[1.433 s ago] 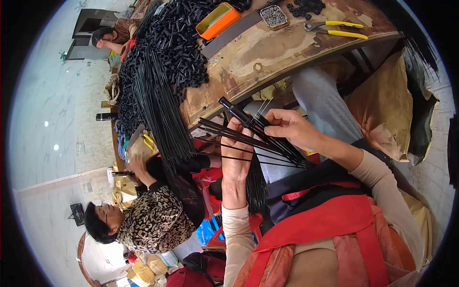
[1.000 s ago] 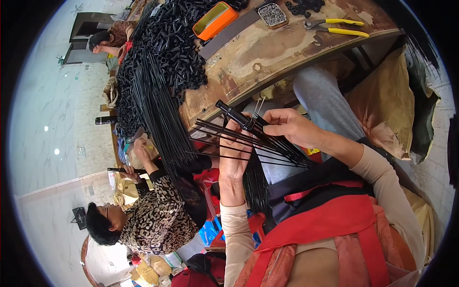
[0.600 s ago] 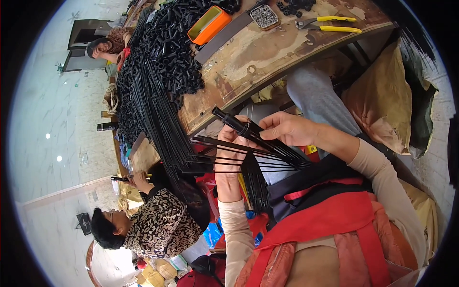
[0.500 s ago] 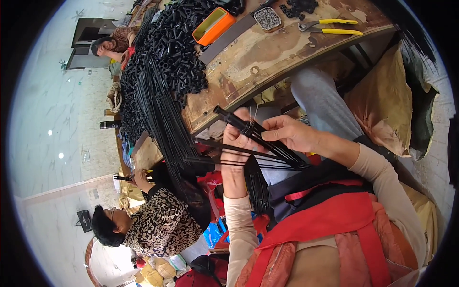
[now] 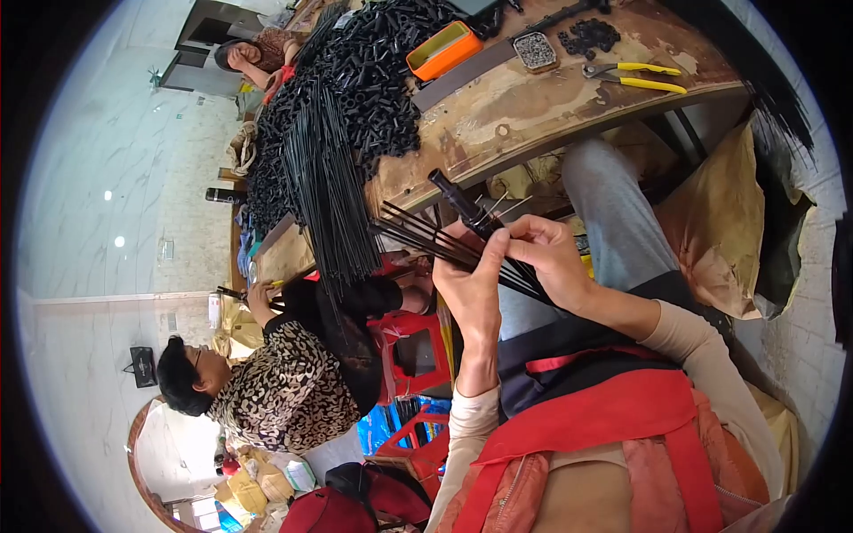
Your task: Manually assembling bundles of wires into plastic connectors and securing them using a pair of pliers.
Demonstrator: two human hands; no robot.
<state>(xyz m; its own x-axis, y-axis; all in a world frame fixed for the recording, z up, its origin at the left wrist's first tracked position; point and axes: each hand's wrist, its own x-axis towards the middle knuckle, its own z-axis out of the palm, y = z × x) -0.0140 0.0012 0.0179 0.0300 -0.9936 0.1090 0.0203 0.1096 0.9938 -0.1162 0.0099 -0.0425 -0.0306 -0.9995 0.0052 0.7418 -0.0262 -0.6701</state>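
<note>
A black plastic umbrella runner slants up out of my left hand, which is closed round its lower end. Several thin black umbrella ribs are in the same grip, their ends fanning out to the left. My left thumb presses beside the runner's notched collar. Against that collar, my right hand is pinched shut; its fingertips hide what is between them. Just above the fingers a thin silvery wire sticks out. Below both hands the ribs pass down toward my lap.
On the wooden table lie a heap of black plastic parts, a bundle of ribs, an orange box, a dish of small metal pieces and yellow-handled pliers. A co-worker sits at left, near a red stool.
My left hand has turned and shifted right, its thumb now by the collar. The ribs now fan out leftward beside the runner. The view has shifted too, moving the table rightward in it.
</note>
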